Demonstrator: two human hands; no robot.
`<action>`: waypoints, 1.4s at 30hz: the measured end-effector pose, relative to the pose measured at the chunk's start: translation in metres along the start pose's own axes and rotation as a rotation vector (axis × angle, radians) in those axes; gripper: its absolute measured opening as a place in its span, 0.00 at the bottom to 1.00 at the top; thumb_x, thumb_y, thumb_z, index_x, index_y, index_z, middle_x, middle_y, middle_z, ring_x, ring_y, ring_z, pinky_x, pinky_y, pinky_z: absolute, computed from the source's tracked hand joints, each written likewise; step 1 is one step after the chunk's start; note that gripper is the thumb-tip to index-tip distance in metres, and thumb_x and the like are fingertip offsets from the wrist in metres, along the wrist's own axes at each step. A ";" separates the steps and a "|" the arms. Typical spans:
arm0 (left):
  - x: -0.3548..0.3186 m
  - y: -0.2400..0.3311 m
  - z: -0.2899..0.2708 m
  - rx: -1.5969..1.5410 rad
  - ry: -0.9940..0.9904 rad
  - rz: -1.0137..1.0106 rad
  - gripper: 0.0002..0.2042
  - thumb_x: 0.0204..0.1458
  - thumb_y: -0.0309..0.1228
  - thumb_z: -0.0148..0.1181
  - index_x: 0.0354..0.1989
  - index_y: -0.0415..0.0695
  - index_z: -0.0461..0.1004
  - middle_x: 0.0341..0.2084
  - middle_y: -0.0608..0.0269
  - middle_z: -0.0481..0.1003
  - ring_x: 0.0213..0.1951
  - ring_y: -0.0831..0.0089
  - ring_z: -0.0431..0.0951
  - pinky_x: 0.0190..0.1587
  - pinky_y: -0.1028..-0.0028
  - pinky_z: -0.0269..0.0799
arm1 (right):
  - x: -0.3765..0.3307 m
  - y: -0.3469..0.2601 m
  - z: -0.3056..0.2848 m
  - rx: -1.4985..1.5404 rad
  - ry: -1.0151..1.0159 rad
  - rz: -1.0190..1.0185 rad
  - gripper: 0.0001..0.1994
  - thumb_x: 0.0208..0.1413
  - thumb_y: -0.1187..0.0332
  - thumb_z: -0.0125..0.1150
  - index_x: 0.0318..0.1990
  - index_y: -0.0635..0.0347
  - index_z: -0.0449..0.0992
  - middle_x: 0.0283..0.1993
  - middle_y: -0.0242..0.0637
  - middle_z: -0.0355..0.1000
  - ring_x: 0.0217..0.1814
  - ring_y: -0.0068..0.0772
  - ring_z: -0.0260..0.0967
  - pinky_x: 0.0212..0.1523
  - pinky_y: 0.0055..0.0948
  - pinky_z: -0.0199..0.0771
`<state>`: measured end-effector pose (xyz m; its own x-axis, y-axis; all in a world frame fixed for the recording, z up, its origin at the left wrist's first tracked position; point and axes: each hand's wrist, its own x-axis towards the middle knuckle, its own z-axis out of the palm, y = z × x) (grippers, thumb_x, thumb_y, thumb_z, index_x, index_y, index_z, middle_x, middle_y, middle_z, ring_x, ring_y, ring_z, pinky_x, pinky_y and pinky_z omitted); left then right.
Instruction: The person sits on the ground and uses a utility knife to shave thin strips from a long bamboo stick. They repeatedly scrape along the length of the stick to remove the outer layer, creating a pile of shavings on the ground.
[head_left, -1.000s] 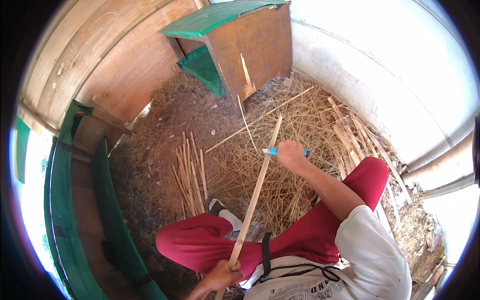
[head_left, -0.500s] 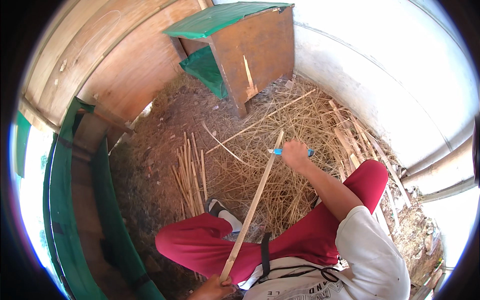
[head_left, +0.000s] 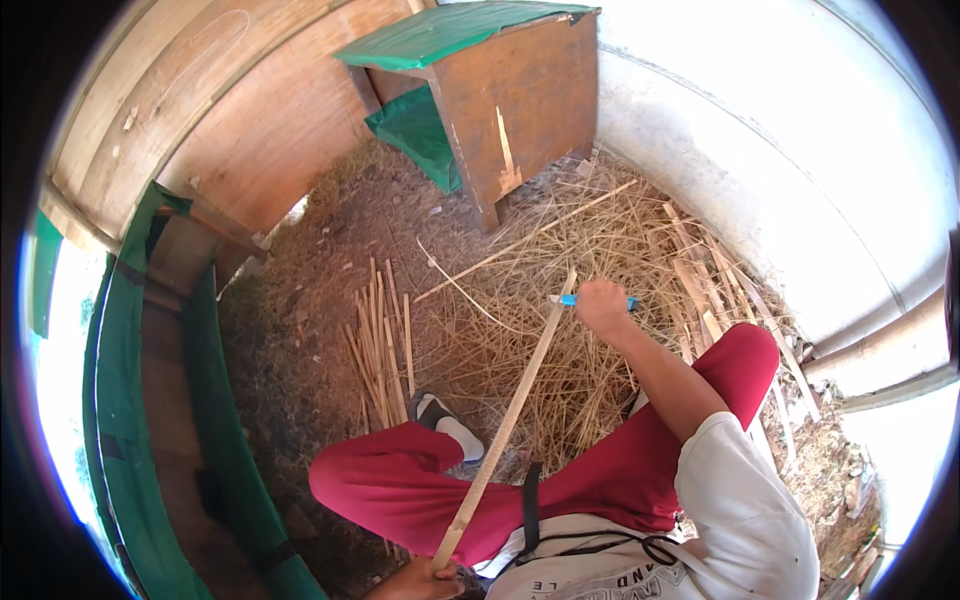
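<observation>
My left hand (head_left: 425, 581) grips the near end of a long pale wooden stick (head_left: 505, 425) at the bottom edge. The stick slants up and to the right over my red trousers (head_left: 400, 490). My right hand (head_left: 603, 306) is closed on a blue-handled knife (head_left: 572, 299) at the stick's far end, over a heap of straw-like shavings (head_left: 560, 350). A thin pale strip (head_left: 465, 290) curls across the shavings to the left of the knife.
A bundle of cut sticks (head_left: 380, 340) lies on the dirt to the left. A wooden box with a green top (head_left: 500, 110) stands at the back. Green-edged wooden boards (head_left: 130, 400) run along the left, a pale wall (head_left: 800, 180) on the right. More slats (head_left: 700, 270) lie by the wall.
My right hand with the knife has slid a little farther along the stick's far end. My left hand has dropped lower at the bottom edge. A thin strip now lies on the shavings.
</observation>
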<state>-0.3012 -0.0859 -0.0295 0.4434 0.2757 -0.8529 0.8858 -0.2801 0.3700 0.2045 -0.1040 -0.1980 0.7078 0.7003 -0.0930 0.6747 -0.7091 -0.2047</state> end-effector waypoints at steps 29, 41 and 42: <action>-0.055 -0.009 -0.011 -0.319 -0.047 -0.131 0.12 0.56 0.26 0.57 0.26 0.51 0.58 0.16 0.71 0.63 0.18 0.80 0.63 0.20 0.75 0.55 | 0.000 0.054 0.018 0.021 -0.185 0.153 0.10 0.48 0.69 0.60 0.34 0.68 0.80 0.38 0.53 0.77 0.43 0.52 0.78 0.40 0.44 0.78; 0.046 0.007 -0.021 -0.950 -0.346 0.097 0.24 0.55 0.19 0.60 0.20 0.54 0.49 0.11 0.77 0.55 0.12 0.88 0.52 0.13 0.80 0.40 | -0.046 -0.044 -0.102 0.300 -0.095 0.003 0.11 0.49 0.65 0.63 0.32 0.66 0.81 0.27 0.51 0.76 0.31 0.50 0.78 0.33 0.43 0.79; 0.055 0.012 -0.021 -1.004 -0.403 0.131 0.24 0.55 0.18 0.60 0.20 0.54 0.49 0.11 0.77 0.55 0.12 0.88 0.51 0.13 0.80 0.39 | -0.052 -0.048 -0.108 0.324 -0.097 -0.009 0.11 0.49 0.66 0.63 0.32 0.66 0.81 0.28 0.52 0.76 0.31 0.50 0.78 0.33 0.43 0.79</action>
<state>-0.2636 -0.0552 -0.0641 0.6274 -0.0741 -0.7751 0.6236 0.6440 0.4432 0.1575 -0.1153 -0.0782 0.6687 0.7217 -0.1791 0.5681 -0.6512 -0.5031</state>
